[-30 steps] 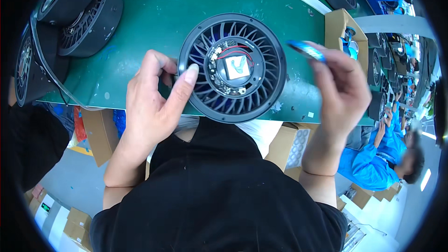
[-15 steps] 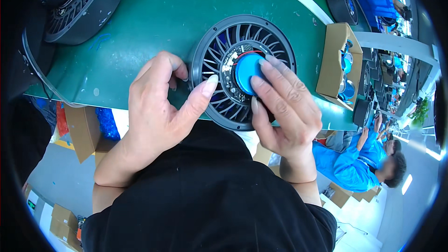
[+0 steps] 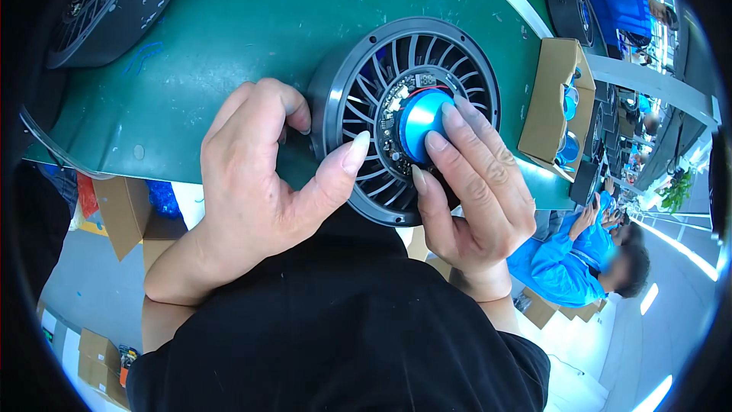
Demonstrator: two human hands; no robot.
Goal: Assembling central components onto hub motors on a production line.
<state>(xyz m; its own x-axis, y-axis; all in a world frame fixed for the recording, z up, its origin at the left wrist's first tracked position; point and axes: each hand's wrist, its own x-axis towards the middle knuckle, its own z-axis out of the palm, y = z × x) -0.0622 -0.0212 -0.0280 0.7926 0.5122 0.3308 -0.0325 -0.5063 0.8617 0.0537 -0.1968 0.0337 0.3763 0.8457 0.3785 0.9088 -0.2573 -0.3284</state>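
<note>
A round dark-grey fan housing [image 3: 329,111] with a spoked grille sits tilted on the green bench in front of me. My left hand [image 3: 255,164] grips its left side, fingers curled against the outer wall and thumb over the rim. At the hub lies a ring-shaped circuit board [image 3: 393,118] with small white connectors and a red wire. A shiny blue round cap [image 3: 421,123] covers the middle of this board. My right hand [image 3: 476,183] has its fingertips on the cap's right side, with the thumb at its lower edge; the fingers hide part of it.
An open cardboard box [image 3: 543,99] with blue round caps stands to the right on the green bench [image 3: 252,23]. Another dark housing [image 3: 122,11] is at the far left, one more [image 3: 570,11] at the back right. A person in blue [image 3: 560,267] sits farther right.
The housing has tilted and shifted slightly right, showing more of its left side wall. Both hands have kept their places on it, the right fingers still on the blue cap.
</note>
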